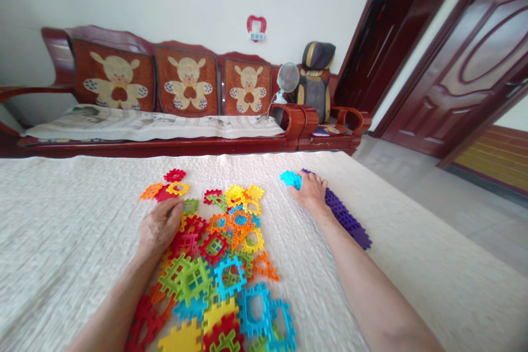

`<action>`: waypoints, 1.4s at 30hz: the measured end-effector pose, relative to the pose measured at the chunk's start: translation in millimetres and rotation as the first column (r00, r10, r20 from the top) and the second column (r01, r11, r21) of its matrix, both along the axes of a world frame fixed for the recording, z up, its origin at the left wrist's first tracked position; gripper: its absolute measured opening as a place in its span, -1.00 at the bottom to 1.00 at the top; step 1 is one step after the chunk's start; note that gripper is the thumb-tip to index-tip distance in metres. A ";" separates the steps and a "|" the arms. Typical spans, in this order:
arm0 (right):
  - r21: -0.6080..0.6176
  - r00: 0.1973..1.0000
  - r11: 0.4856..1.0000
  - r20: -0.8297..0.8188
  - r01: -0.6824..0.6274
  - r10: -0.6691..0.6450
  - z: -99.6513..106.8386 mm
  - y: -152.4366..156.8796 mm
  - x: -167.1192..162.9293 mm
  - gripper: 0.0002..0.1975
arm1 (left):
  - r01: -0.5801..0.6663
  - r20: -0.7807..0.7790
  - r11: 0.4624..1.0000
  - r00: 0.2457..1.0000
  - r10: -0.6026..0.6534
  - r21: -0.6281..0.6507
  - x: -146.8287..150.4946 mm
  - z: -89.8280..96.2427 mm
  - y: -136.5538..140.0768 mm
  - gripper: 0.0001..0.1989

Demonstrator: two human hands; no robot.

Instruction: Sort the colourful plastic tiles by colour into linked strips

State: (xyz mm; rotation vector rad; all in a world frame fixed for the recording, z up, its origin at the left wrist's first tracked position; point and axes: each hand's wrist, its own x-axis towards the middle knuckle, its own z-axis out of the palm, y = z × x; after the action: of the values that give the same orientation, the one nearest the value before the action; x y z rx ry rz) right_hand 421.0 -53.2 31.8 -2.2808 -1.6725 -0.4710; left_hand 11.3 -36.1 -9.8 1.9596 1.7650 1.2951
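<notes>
A loose pile of colourful plastic interlocking tiles (214, 247), with notched edges and several with cut-out centres, lies in the middle of the cloth. My left hand (163, 223) rests at the pile's left edge, its fingers curled beside a green tile (191, 206); anything inside them is hidden. Farther off on the right, my right hand (311, 192) closes on a light blue tile (291, 179). Its fingers also lie against a row of purple tiles (346, 217), which runs back along the outer side of my forearm. Red, orange and yellow tiles (177, 188) lie just beyond my left hand.
A cream textured cloth (82, 231) covers the table. Behind its far edge stands a wooden sofa (165, 146) with bear cushions. A small fan (287, 78) and a chair with a massage pad (315, 91) are at the back right, near wooden doors (454, 66).
</notes>
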 end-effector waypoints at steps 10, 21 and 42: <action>0.145 0.938 0.945 -0.148 -0.294 0.315 5.5 3.1 -19.7 -0.64 | 0.003 0.002 1.000 1.000 -0.003 -0.020 7.1 11.7 -7.0 -0.64; -0.283 0.609 0.544 -0.470 -0.790 0.639 21.2 -24.6 -80.7 -0.72 | 0.032 0.000 0.999 1.000 -0.032 0.001 7.5 9.8 -7.0 -0.65; -0.194 0.545 0.522 -0.477 -0.830 0.690 6.9 -20.2 -96.9 -0.51 | 0.029 -0.009 0.999 1.000 -0.029 -0.026 7.2 10.3 -6.9 -0.66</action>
State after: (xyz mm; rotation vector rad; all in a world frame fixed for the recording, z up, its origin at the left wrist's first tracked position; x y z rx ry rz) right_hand 324.1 -73.4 38.7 -1.3750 -2.4818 0.5100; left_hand 18.4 -42.9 0.4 1.9734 1.7424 1.2501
